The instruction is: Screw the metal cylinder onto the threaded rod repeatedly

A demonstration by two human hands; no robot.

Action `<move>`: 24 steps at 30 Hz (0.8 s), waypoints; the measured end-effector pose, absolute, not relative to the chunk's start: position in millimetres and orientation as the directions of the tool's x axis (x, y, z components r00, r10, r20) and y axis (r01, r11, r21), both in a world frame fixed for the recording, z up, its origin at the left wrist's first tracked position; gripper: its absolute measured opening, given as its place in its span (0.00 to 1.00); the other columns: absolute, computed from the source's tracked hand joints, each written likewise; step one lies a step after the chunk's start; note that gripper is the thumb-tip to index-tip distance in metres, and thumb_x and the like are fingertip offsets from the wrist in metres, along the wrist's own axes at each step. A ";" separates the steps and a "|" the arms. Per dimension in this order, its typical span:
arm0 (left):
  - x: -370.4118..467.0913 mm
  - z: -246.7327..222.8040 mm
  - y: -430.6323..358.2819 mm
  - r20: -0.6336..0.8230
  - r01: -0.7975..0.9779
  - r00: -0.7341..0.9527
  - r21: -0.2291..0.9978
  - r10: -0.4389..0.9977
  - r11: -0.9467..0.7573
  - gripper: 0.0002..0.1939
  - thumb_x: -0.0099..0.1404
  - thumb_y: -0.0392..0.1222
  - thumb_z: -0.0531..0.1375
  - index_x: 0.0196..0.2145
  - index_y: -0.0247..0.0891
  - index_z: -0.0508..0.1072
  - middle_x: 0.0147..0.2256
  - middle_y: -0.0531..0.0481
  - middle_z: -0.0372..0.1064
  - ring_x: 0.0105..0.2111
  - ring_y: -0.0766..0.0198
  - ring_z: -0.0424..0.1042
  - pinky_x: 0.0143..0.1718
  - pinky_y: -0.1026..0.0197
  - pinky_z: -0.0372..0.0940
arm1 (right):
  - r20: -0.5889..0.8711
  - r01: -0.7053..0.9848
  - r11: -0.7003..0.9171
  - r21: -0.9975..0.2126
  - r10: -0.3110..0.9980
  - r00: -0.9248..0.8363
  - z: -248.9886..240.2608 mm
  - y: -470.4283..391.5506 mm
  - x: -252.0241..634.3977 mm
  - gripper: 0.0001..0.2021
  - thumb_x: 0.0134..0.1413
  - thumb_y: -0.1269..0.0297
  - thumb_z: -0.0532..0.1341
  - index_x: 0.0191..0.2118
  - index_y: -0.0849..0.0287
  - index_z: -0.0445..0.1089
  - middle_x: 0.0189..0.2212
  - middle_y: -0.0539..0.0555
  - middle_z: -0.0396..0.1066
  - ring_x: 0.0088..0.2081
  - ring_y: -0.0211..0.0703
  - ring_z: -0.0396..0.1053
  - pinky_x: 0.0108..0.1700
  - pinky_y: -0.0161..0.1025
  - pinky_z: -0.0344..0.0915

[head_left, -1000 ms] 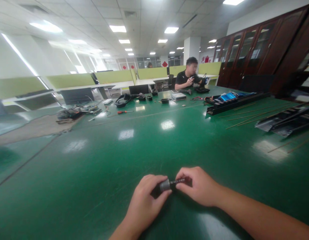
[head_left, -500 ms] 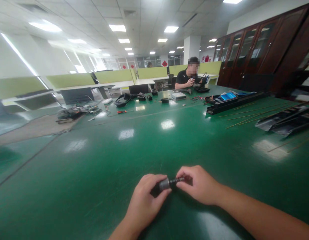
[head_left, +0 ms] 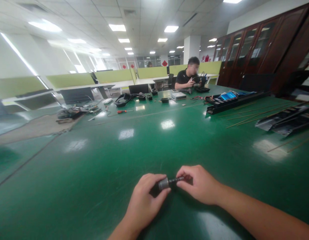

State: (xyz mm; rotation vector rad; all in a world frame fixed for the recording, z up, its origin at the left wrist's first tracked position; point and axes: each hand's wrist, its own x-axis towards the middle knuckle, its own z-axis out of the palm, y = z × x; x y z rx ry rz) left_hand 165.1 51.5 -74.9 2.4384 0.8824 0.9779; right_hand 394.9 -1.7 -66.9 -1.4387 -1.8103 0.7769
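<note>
Lower ctr of frame: L hand clamped on grey cyl. body; R hand pinched on dark rod, adj. to body's R end. Green table below.

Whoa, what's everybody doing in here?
Someone's left hand is holding a short, grey, round cylinder just above or on a shiny green table. Their right hand pinches a thin, dark, banded rod lined up with the cylinder's end; the picture is too blurry to tell how they join. Across the table, another person in a black shirt has something dark at their hands.
</note>
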 end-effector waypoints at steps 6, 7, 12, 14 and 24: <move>164.2 -75.2 52.2 0.492 0.418 0.565 0.521 0.662 -0.744 0.13 0.63 0.41 0.66 0.46 0.45 0.75 0.39 0.51 0.77 0.39 0.59 0.75 0.41 0.57 0.70 | 0.165 0.564 0.225 -0.795 0.974 -0.157 -64.6 -2.5 395.1 0.04 0.57 0.66 0.63 0.38 0.57 0.76 0.31 0.50 0.79 0.32 0.41 0.74 0.36 0.35 0.66; 164.0 -75.6 52.2 0.496 0.418 0.562 0.521 0.662 -0.744 0.13 0.63 0.41 0.66 0.46 0.46 0.75 0.39 0.51 0.77 0.38 0.59 0.75 0.41 0.57 0.70 | 0.162 0.565 0.222 -0.795 0.974 -0.155 -64.8 -2.5 395.1 0.04 0.57 0.66 0.63 0.38 0.57 0.76 0.30 0.50 0.79 0.31 0.41 0.74 0.36 0.34 0.65; 164.3 -75.8 51.8 0.500 0.418 0.547 0.532 0.671 -0.737 0.12 0.62 0.42 0.66 0.45 0.47 0.75 0.39 0.52 0.77 0.39 0.59 0.75 0.41 0.58 0.71 | 0.154 0.555 0.210 -0.805 0.977 -0.147 -67.7 -2.1 394.7 0.04 0.57 0.65 0.63 0.37 0.58 0.75 0.29 0.51 0.78 0.30 0.41 0.74 0.34 0.34 0.65; 164.7 -75.5 52.0 0.499 0.417 0.549 0.532 0.671 -0.737 0.12 0.63 0.42 0.66 0.45 0.46 0.75 0.39 0.52 0.77 0.38 0.59 0.75 0.41 0.57 0.71 | 0.157 0.557 0.213 -0.802 0.976 -0.148 -68.1 -1.8 394.6 0.04 0.57 0.65 0.63 0.37 0.57 0.75 0.30 0.51 0.78 0.31 0.41 0.74 0.35 0.35 0.65; 164.9 -75.9 52.9 0.500 0.425 0.548 0.525 0.671 -0.738 0.13 0.63 0.42 0.66 0.45 0.46 0.75 0.39 0.52 0.77 0.38 0.59 0.76 0.41 0.57 0.71 | 0.166 0.558 0.217 -0.801 0.976 -0.142 -65.3 -2.3 395.8 0.03 0.56 0.67 0.64 0.37 0.57 0.75 0.30 0.49 0.78 0.30 0.40 0.74 0.34 0.34 0.65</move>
